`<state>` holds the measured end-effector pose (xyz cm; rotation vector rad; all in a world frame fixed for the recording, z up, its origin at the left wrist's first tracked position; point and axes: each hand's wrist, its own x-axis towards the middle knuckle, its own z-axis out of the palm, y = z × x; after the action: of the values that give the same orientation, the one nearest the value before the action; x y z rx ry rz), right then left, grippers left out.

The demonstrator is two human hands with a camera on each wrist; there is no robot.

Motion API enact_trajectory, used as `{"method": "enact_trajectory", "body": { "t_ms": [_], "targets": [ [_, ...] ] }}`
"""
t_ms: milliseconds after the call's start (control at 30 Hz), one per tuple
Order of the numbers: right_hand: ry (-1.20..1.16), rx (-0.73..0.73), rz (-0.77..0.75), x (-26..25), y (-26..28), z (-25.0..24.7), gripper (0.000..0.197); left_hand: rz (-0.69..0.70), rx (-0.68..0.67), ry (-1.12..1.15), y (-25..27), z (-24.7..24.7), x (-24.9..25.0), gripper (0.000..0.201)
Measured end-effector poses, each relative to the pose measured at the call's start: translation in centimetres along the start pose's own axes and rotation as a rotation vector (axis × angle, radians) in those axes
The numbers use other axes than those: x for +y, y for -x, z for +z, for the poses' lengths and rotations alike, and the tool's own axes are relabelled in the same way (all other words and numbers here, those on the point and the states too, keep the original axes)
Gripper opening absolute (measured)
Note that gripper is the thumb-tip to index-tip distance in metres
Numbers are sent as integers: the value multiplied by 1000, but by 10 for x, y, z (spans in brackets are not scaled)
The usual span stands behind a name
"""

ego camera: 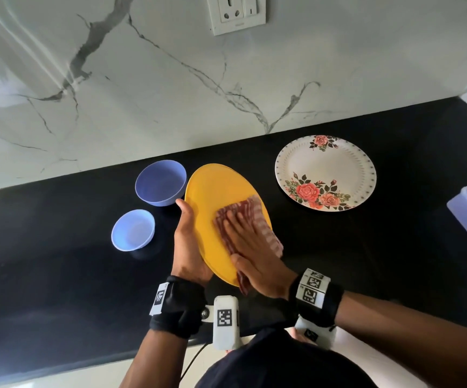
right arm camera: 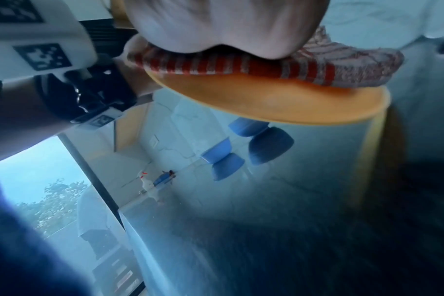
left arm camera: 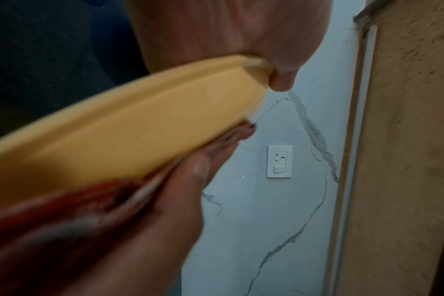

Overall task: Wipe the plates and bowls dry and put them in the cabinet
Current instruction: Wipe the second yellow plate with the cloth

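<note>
Yellow plate [ego camera: 215, 191] gripped at rim by left hand [ego camera: 188, 247], striped cloth [ego camera: 251, 217] pressed on plate by right hand [ego camera: 250, 256], fingers [ego camera: 233, 231] flat and slightly spread, two blue bowls [ego camera: 160, 182] left of plate.

A glossy black surface [ego camera: 366, 261] runs beneath the hands. Beyond them rises a white marble wall [ego camera: 170, 93] veined grey, with a white socket and switch plate [ego camera: 236, 12] high up. A pale wooden panel [left arm camera: 406, 150] stands beside it. Left, a window [right arm camera: 38, 180] shows daylight and trees.
</note>
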<state>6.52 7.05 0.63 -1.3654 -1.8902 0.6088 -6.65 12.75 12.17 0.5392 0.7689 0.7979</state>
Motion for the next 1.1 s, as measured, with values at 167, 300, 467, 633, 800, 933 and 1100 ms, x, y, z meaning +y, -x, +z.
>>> {"method": "enact_trajectory", "body": {
  "t_ms": [167,300,467,633,800,933,1100],
  "targets": [
    [82,53,-151,-23,-43,-15,58,-55,-78,56,-4,-2,0,93],
    [99,154,-68,-6,-83,-26,57,-5,-39,33,-5,4,2,82],
    [125,126,277,55,-83,-28,65,42,32,-7,-2,7,3,65],
    [95,55,328,69,-48,-28,63,56,35,-37,-1,4,0,57],
    [172,5,262,40,-15,-17,62,68,70,-34,-9,-3,0,63],
    [45,1,35,2,-4,-7,64,-7,23,5,-7,5,5,84],
    [129,72,-150,-25,-45,-14,61,-18,-68,85,-7,9,5,88]
  ]
}}
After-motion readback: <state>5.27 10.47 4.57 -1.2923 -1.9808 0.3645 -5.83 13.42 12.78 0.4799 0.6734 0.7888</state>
